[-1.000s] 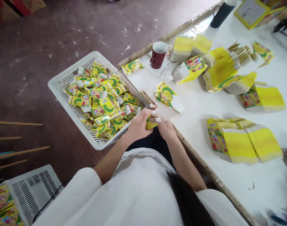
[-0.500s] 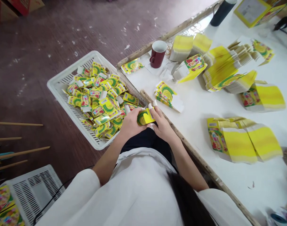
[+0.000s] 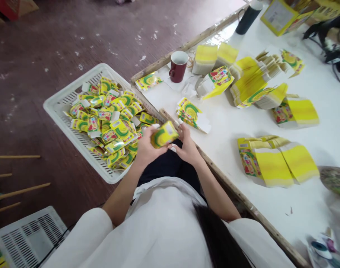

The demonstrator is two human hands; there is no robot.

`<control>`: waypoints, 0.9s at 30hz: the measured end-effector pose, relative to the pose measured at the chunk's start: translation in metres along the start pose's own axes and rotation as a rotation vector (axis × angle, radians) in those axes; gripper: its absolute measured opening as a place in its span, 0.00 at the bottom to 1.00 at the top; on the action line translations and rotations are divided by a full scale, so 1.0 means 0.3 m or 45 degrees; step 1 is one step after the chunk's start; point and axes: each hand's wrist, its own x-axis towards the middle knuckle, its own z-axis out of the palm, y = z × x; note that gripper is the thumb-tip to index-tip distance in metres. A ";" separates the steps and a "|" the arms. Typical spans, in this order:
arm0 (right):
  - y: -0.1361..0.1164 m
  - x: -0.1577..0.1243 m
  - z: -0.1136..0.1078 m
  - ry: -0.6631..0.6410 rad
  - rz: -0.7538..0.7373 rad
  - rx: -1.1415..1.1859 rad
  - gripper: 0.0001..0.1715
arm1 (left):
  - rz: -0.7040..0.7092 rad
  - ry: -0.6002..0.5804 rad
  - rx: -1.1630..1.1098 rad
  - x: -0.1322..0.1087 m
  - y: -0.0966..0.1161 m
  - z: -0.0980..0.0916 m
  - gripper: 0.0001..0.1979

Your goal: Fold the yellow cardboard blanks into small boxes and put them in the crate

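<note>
Over my lap, my left hand [image 3: 148, 147] is closed around a small yellow-and-green cardboard box [image 3: 164, 134], thumb below it and fingers behind. Motion blurs the box; it tilts up toward the right. At its right end, my right hand [image 3: 186, 145] is parted, thumb and fingers spread around the box's corner; whether a fingertip touches is unclear. White covers sit on several fingertips. To the left, a white plastic basket [image 3: 75, 146] holds a heap of similar boxes [image 3: 111, 115]. Beyond my right hand, a few flat cartons [image 3: 190, 111] lie on the white table [image 3: 222, 156].
A wooden strip [image 3: 228, 188] edges the table. Bundled flat cartons [image 3: 276, 167] stand on it, with a maroon mug [image 3: 178, 69] and a dark cup [image 3: 246, 18] farther back. An upturned-looking white crate [image 3: 32, 234] and wooden legs [image 3: 21, 190] are at lower left.
The box has turned in my left hand and tilted upward. My right hand has come off its end and its fingers have spread. The whole view has shifted slightly.
</note>
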 end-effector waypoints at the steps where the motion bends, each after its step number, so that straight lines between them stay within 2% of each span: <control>1: 0.018 0.013 -0.017 0.053 0.029 -0.015 0.41 | -0.051 0.188 -0.187 0.009 -0.013 -0.008 0.33; 3: 0.063 0.053 -0.078 0.237 0.115 -0.148 0.25 | -0.203 0.547 -0.544 0.031 -0.039 -0.026 0.32; 4: 0.088 0.077 -0.114 0.355 0.174 -0.241 0.17 | -0.295 0.653 -0.671 0.039 -0.052 -0.034 0.30; 6: 0.140 0.125 -0.175 0.524 0.297 -0.380 0.10 | -0.478 0.691 -0.800 0.044 -0.072 -0.037 0.28; 9: 0.206 0.178 -0.208 0.578 0.377 -0.446 0.14 | -0.618 0.602 -0.815 0.021 -0.091 -0.014 0.23; 12: 0.239 0.201 -0.193 0.556 0.407 -0.460 0.22 | -0.651 0.464 -0.806 -0.011 -0.095 0.019 0.21; 18: 0.202 0.234 -0.180 0.535 0.474 -0.467 0.33 | -0.679 0.324 -0.804 -0.024 -0.076 0.053 0.24; 21: 0.155 0.229 -0.180 0.540 0.467 -0.436 0.31 | -0.659 0.229 -0.795 -0.034 -0.082 0.070 0.25; 24: 0.099 0.188 -0.168 0.517 0.429 -0.358 0.25 | -0.602 0.105 -0.817 -0.048 -0.095 0.090 0.29; 27: 0.036 0.121 -0.124 0.395 0.360 -0.239 0.19 | -0.469 0.049 -0.911 -0.050 -0.082 0.115 0.35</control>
